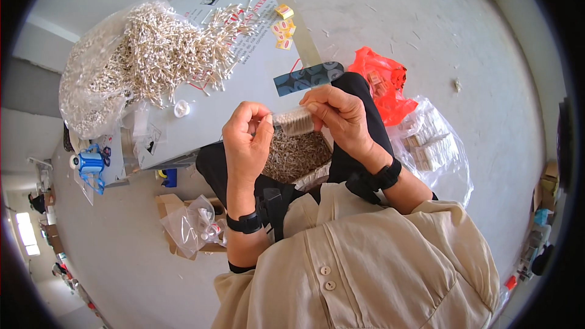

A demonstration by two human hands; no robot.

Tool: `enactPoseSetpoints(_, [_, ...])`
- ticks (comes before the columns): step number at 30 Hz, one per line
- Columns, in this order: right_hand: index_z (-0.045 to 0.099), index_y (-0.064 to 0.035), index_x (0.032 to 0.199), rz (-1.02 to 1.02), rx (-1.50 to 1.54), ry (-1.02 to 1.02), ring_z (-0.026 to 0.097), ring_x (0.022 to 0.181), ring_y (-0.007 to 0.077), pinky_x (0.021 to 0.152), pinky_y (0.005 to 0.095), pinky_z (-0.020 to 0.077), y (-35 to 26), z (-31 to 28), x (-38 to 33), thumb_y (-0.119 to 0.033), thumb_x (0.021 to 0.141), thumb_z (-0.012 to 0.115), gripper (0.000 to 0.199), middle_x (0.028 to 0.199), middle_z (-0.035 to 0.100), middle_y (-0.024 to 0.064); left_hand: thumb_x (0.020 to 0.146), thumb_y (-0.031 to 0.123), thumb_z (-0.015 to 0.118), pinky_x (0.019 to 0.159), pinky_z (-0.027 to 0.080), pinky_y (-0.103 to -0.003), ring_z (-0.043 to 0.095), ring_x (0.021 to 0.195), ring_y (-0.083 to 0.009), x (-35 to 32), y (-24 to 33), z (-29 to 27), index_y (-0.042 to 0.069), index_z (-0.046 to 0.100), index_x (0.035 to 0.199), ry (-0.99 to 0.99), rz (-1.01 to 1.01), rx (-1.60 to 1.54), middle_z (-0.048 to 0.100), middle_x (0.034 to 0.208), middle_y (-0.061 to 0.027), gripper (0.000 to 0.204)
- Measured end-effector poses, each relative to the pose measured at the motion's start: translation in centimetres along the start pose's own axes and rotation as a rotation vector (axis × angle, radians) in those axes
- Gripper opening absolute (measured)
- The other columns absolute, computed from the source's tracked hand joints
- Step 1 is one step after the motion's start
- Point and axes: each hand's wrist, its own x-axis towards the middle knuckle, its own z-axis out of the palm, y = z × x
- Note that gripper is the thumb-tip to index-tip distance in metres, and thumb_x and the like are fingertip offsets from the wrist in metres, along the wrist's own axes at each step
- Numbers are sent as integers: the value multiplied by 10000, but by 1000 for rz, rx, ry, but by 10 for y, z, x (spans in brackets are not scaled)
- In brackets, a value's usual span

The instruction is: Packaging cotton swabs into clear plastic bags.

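Between my two hands I hold a small clear packet of cotton swabs (294,122), its swabs lined up side by side and slightly blurred. My left hand (247,140) pinches the packet's left end with thumb and fingers. At the other end, my right hand (342,119) grips it between thumb and bent fingers. Directly below, a box of loose cotton swabs (297,157) sits between my knees, partly hidden by my hands. A big heap of cotton swabs (161,49) spills from a clear plastic bag (82,85) onto the table at the left.
On the table (201,125) are small yellow cards (284,33), a dark patterned strip (308,79) and a small white round item (181,108). A blue tape dispenser (91,163) is at its left corner. Right of my leg lie a red bag (390,100) and a clear bag of packs (432,146).
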Motion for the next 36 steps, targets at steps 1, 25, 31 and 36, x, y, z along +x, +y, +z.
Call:
enactPoseSetpoints(1, [639, -3, 953, 38, 14, 24, 564, 680, 53, 604, 194, 455, 4, 0, 2, -34, 955, 573, 72, 872, 620, 17, 829, -64, 610, 598, 465, -212, 548, 695, -69, 0, -2, 3, -7, 597, 880, 5, -93, -127, 611, 850, -26, 78])
enactPoseSetpoints(25, [647, -9, 975, 378, 87, 145, 612, 696, 60, 603, 208, 481, 129, -1, 27, -79, 934, 618, 86, 762, 646, 16, 832, -77, 611, 738, 528, -280, 634, 820, -168, 7, -128, 72, -71, 674, 950, 405, -688, -850, 688, 993, -146, 134])
enactPoseSetpoints(31, [622, -18, 976, 350, 130, 123, 619, 720, 60, 614, 204, 487, 128, 4, 26, 3, 881, 657, 104, 847, 630, -4, 805, -104, 590, 765, 516, -279, 628, 828, -168, 10, -127, 74, -74, 666, 920, 451, -655, -835, 685, 983, -156, 142])
enactPoseSetpoints(36, [612, -19, 952, 327, 72, 122, 623, 724, 62, 607, 204, 487, 133, 4, 25, 28, 858, 666, 118, 839, 622, -8, 784, -122, 578, 768, 509, -277, 624, 833, -165, 10, -129, 77, -70, 664, 884, 466, -667, -861, 687, 969, -149, 142])
